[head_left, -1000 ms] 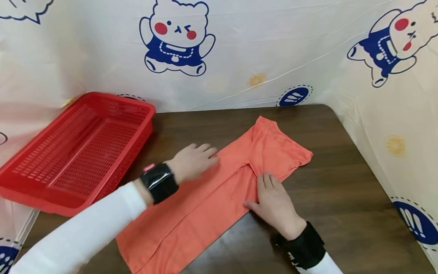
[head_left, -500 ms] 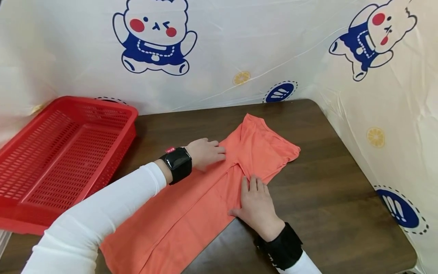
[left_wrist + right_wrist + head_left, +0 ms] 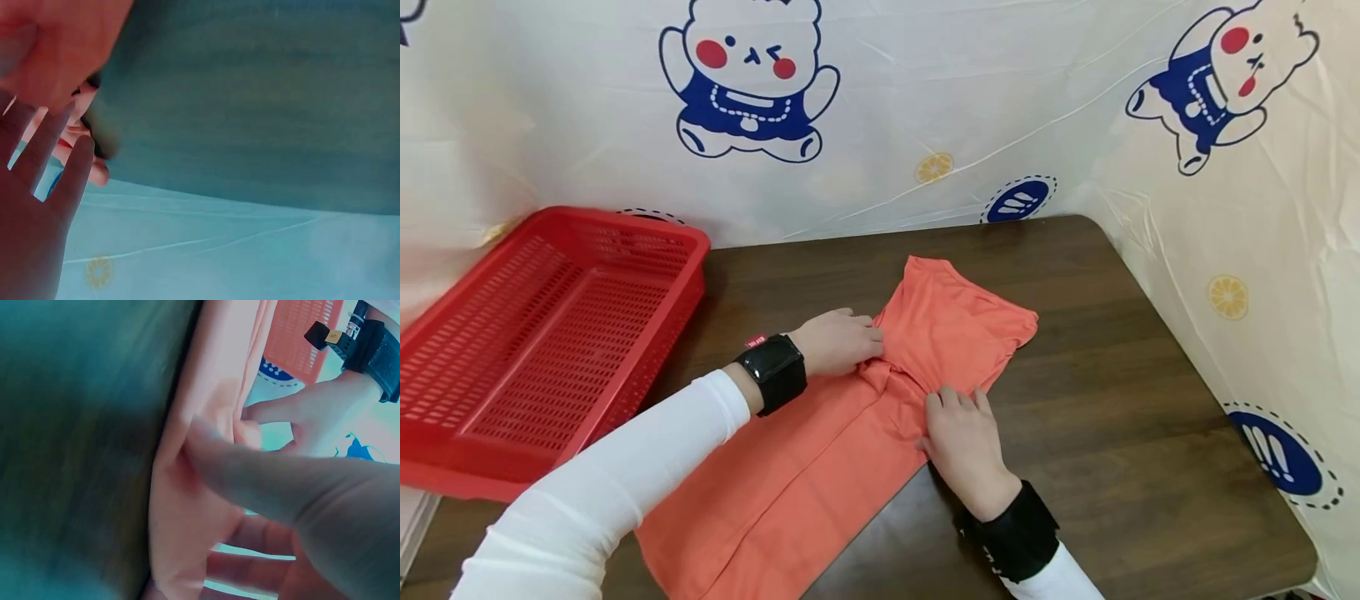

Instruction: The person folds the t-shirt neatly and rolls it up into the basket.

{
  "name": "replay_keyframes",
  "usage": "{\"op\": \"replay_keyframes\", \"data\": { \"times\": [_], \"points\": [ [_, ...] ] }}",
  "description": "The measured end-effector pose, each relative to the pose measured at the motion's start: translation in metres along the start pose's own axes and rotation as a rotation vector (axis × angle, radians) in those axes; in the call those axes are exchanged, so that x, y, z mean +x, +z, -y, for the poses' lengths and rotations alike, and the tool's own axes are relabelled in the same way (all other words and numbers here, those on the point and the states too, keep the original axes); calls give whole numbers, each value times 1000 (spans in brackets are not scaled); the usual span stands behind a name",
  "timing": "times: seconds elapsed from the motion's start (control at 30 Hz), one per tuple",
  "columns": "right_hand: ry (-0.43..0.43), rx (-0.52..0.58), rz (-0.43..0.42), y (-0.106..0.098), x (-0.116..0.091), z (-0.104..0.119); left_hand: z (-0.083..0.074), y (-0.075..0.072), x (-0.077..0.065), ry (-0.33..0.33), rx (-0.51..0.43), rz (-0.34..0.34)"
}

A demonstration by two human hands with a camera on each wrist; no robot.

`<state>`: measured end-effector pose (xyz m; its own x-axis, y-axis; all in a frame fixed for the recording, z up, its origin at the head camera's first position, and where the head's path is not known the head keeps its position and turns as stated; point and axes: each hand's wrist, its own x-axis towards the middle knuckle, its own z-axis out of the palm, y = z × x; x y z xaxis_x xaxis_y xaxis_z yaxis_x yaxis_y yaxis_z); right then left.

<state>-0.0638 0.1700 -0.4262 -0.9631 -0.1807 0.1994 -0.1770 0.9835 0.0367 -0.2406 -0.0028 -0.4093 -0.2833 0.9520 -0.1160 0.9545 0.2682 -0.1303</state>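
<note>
An orange T-shirt (image 3: 775,483), folded into a long strip, lies diagonally across the brown table (image 3: 1120,400). Its narrower far end flares out toward the right. At the far-left edge of the cloth, my left hand (image 3: 838,342) pinches the fabric; the left wrist view has the thumb over the cloth (image 3: 69,50) and the fingers below it. My right hand (image 3: 962,446) grips the opposite, near-right edge, its thumb (image 3: 215,453) pressing into the fabric in the right wrist view. Between the two hands the cloth is gathered into creases. Its near end runs out of the head view.
A red plastic basket (image 3: 696,283) with slotted walls stands at the left, beside the left forearm. Behind and to the right of the table hangs a pale sheet (image 3: 887,100) printed with cartoon bears.
Both hands have taken hold of the T-shirt's edges. The far end has been drawn slightly nearer and leftward, and wrinkles have formed between the hands. The head view has also shifted.
</note>
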Motion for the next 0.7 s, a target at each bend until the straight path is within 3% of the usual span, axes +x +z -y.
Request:
{"op": "replay_keyframes", "data": {
  "times": [0.2, 0.33, 0.4, 0.6, 0.7],
  "points": [
    [-21, 19, -129, 3, 0, -2, -15, 1, -15, -99, -35, -20],
    [5, 98, -128, 2, 1, -14, -17, -1, -15, -84, -40, -37],
    [21, 153, -104, 0, 1, -17, -15, -3, -16, -64, -54, 6],
    [21, 264, -1, -6, 0, -9, -12, -16, -16, -13, -115, 269],
    [65, 325, 78, -9, -1, 0, -13, -17, -15, 17, -107, 272]
  ]
}}
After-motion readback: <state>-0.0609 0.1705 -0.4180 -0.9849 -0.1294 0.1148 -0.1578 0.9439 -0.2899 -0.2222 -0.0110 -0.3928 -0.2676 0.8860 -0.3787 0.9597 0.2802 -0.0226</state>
